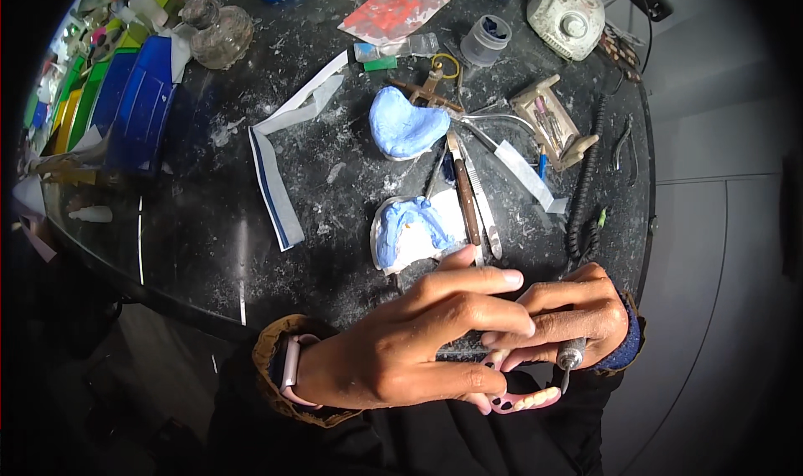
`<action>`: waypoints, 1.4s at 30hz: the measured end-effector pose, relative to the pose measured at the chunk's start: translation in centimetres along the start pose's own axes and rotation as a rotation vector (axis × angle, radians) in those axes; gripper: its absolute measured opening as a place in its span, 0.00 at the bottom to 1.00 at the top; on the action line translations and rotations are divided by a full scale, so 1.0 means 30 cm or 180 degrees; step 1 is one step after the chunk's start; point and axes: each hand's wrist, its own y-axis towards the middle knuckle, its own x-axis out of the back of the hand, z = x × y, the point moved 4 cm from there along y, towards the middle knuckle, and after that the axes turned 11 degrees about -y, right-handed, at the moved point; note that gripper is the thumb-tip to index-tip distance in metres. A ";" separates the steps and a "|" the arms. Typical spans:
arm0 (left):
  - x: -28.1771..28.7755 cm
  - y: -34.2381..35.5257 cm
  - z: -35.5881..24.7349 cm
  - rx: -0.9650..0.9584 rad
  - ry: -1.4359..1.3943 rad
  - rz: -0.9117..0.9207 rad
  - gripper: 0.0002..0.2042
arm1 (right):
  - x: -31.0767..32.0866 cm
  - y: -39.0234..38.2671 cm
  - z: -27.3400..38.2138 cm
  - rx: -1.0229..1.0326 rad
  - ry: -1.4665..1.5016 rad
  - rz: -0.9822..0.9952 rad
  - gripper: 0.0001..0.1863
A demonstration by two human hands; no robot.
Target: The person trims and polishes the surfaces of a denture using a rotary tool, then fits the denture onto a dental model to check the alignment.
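Observation:
Near the table's front edge, my left hand has its thumb and fingers closed on a pink denture with a row of pale teeth and dark spots on its base. Part of the denture is hidden behind my fingers. My right hand is wrapped round a metal rotary handpiece. Its thin pointed bur is at the right end of the denture; whether they touch I cannot tell. Just beyond my left hand lies a white plaster model with a blue arch.
A second blue model stands farther back beside a brown-handled wax knife and other metal tools. The handpiece's coiled black cord runs along the right. A bent paper strip, blue bins and a glass burner lie left.

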 end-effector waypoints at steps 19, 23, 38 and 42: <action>0.009 -0.062 0.173 0.2049 -0.0481 -0.1086 0.23 | -0.042 0.032 -0.030 -0.1181 -0.1360 -0.1135 0.10; -0.001 -0.070 0.178 0.1691 -0.0306 -0.1331 0.22 | -0.048 0.032 -0.015 -0.0915 -0.1539 -0.1343 0.11; 0.001 -0.034 0.146 0.0958 -0.1534 -0.0796 0.34 | -0.038 0.020 0.034 -0.0520 -0.1788 -0.1739 0.10; 0.010 -0.047 0.154 0.1569 -0.1438 -0.0809 0.27 | -0.052 0.009 0.034 -0.0450 -0.1694 -0.1753 0.09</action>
